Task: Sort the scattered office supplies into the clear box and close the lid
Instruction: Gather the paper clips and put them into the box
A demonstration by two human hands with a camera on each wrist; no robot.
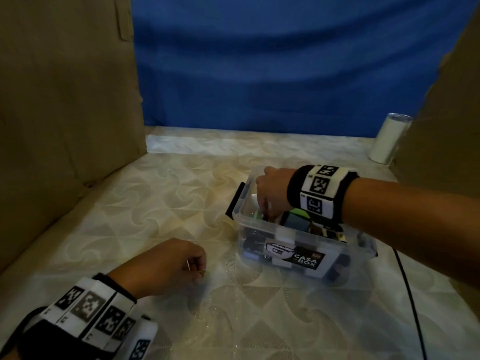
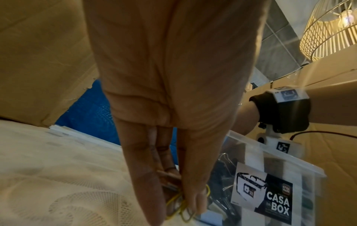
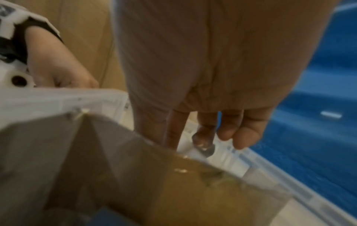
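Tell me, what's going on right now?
Left hand pinching yellow paper clips off the table. Right hand reaching inside the open clear box. Nothing in the way.

My head camera looks down at the clear box (image 1: 298, 245) at two o'clock; both wrist cameras, close along my fingers, share it.

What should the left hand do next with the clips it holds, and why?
Probably carry the yellow paper clips over the clear box and drop them in: the left hand pinches them beside the box, which stands open with the right hand inside.
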